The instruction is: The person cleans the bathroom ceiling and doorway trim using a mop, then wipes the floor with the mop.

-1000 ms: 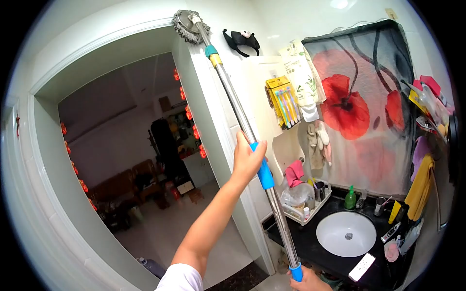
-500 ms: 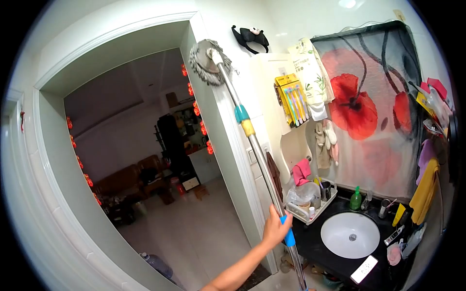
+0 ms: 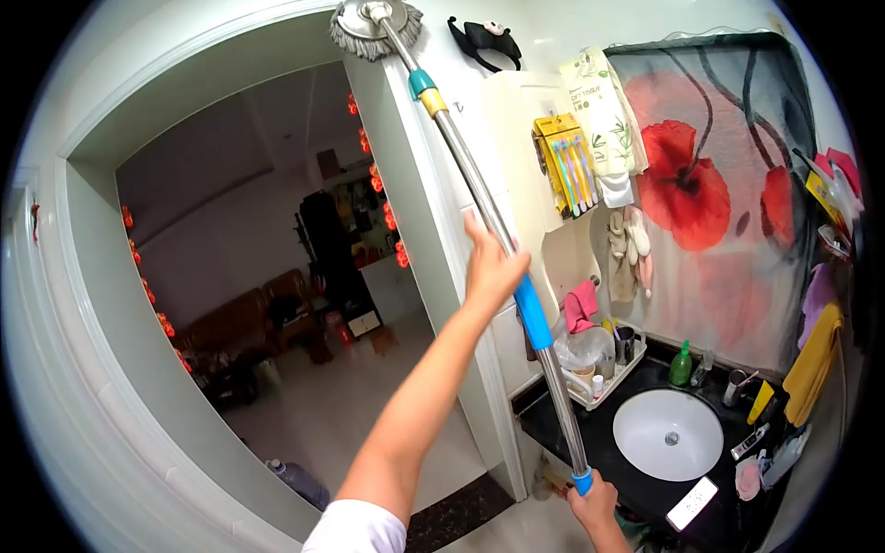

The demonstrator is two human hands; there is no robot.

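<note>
A mop [image 3: 466, 161] with a long metal pole slants up across the view. Its round head with grey fringe [image 3: 364, 41] is up by the top corner of the doorway. My left hand [image 3: 495, 269] is on the pole just above the blue sleeve [image 3: 532, 313]; one digit points up, apart from the pole, and the others lie across it. Lower down, my right hand [image 3: 595, 502] is wrapped round the blue end of the pole.
To the right is a black counter with a white basin [image 3: 636, 447], a phone [image 3: 691, 504] and a white tray of toiletries [image 3: 613, 385]. Above hang a toothbrush pack [image 3: 564, 166] and a tissue pack [image 3: 599, 115]. The door frame [image 3: 396, 166] stands left of the pole.
The mop has risen, its head moving up and left along the door frame. My left hand has gone up with it, its grip looser. My right hand has come into clear view.
</note>
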